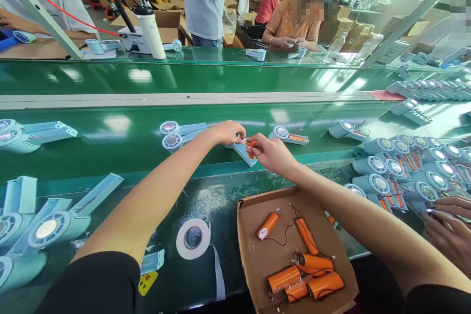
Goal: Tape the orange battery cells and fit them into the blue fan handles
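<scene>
Both my arms reach out over the green conveyor belt point(121, 147). My left hand point(227, 132) is closed, pinching the head end of a pale blue handheld fan body point(243, 152) that lies on the belt. My right hand point(271, 154) is closed on an orange battery point(250, 147) with thin wires, held right at the fan's open handle. The two hands almost touch. A cardboard tray point(253, 250) near me holds several more orange batteries point(305, 274) with black and red leads.
More pale blue fan bodies lie on the belt to the left point(44, 228) and in a crowd at right point(401, 167). A tape roll point(193, 238) sits near the tray. Another person's hand point(447, 233) works at far right. People point(290, 19) stand across the line.
</scene>
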Demonstrator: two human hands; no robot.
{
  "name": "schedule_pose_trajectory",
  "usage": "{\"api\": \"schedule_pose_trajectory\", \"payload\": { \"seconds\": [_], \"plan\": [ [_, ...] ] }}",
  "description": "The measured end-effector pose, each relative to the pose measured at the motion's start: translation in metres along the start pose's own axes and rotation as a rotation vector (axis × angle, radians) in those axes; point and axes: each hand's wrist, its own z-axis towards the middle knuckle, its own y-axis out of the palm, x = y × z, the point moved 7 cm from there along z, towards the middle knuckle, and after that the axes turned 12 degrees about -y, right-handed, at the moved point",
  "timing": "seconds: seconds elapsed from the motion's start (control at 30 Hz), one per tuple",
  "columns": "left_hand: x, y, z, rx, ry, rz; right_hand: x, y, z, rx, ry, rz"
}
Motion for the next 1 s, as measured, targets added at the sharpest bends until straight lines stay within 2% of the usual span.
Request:
{"api": "schedule_pose_trajectory", "payload": {
  "seconds": [0.4, 0.63, 0.77, 0.83, 0.87, 0.93, 1.0],
  "plan": [
    [0.011, -0.004, 0.011, 0.044, -0.011, -0.121, -0.013, 0.0, -0.005, -0.47, 0.29, -0.558],
    [0.02, -0.002, 0.016, 0.086, -0.03, -0.146, -0.008, 0.022, 0.007, -0.58, 0.255, -0.589],
    [0.032, -0.014, 0.008, 0.154, -0.051, -0.135, -0.002, 0.015, 0.021, -0.608, 0.185, -0.542],
    [0.036, -0.021, -0.017, 0.24, -0.057, -0.133, 0.0, 0.003, 0.026, -0.581, 0.158, -0.541],
    [0.037, -0.022, -0.039, 0.289, -0.045, -0.133, -0.001, -0.004, 0.026, -0.549, 0.145, -0.54],
    [0.037, -0.012, -0.1, 0.358, 0.028, -0.128, -0.007, -0.021, 0.019, -0.422, 0.103, -0.5],
    [0.037, 0.013, -0.176, 0.362, 0.184, -0.103, -0.022, -0.041, -0.001, -0.229, 0.045, -0.39]
  ]
}}
